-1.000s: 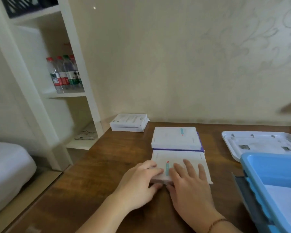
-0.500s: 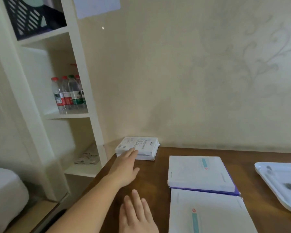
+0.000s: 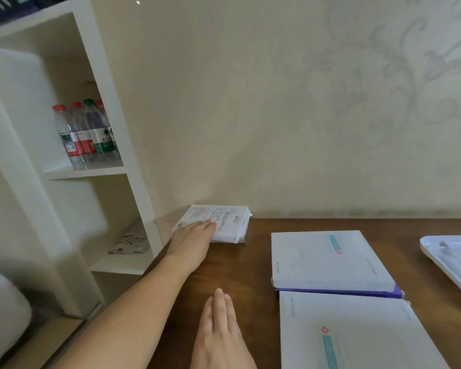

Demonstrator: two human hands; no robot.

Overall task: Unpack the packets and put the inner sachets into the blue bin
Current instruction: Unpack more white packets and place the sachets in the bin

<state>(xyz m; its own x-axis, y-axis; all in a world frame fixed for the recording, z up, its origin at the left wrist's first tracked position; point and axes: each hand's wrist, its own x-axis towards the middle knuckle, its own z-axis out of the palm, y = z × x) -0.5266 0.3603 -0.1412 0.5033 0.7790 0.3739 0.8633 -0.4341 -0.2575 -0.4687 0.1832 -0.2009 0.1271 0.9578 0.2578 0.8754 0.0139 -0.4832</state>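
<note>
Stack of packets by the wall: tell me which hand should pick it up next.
Left. The left hand already rests with straight fingers on the stack of packets at the table's far left corner. The right hand lies flat nearer the body, well short of it.

left arm stretched forward, left hand (image 3: 194, 239) flat, palm down, fingers straight on the far packet stack (image 3: 225, 225), right hand (image 3: 218, 331) low and near, palm down, fingers straight and together

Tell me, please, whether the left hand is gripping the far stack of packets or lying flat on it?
Lying flat: the left hand rests on the stack of packets, fingers straight.
</note>
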